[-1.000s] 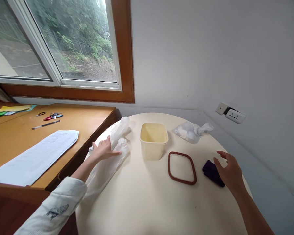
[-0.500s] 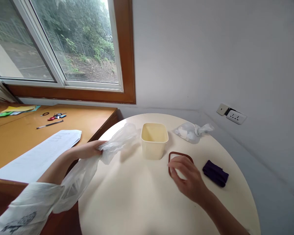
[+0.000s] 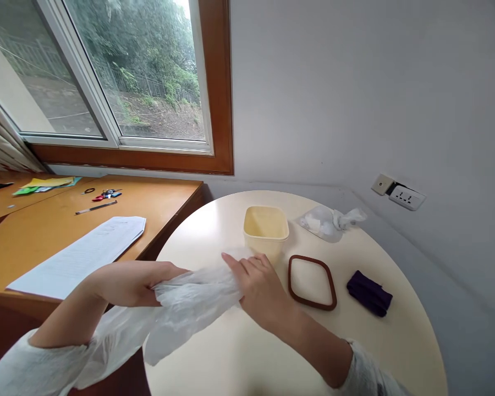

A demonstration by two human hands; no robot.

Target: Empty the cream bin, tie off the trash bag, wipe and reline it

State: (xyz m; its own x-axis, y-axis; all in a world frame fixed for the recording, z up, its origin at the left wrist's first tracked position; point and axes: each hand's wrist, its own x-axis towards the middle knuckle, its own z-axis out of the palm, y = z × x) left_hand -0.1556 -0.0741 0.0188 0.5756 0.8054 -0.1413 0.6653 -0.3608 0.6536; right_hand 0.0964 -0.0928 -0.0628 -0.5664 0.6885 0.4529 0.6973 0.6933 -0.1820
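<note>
Hands shared one thing in the head view: a crumpled translucent plastic bag (image 3: pixel 202 302), at nine o'clock over the round cream table (image 3: pixel 388 357), its far edge taken as twelve. The left hand (image 3: pixel 136 283), wrist bent, had thumb and fingers closed on a bunched fold. The right hand (image 3: pixel 259 286) touched the other end, fingers partly bent; whether it gripped could not be told. A loose length trailed toward eight o'clock, past the table's edge by the left sleeve (image 3: pixel 45 366).

Film this thin would probably cling and tear, so good handling likely meant light, even tension, a steady left hold and fingertips parting one layer at a time. The pale yellow container (image 3: pixel 268 245), near twelve behind the right hand, seemed easy to bump; small movements suited best.
</note>
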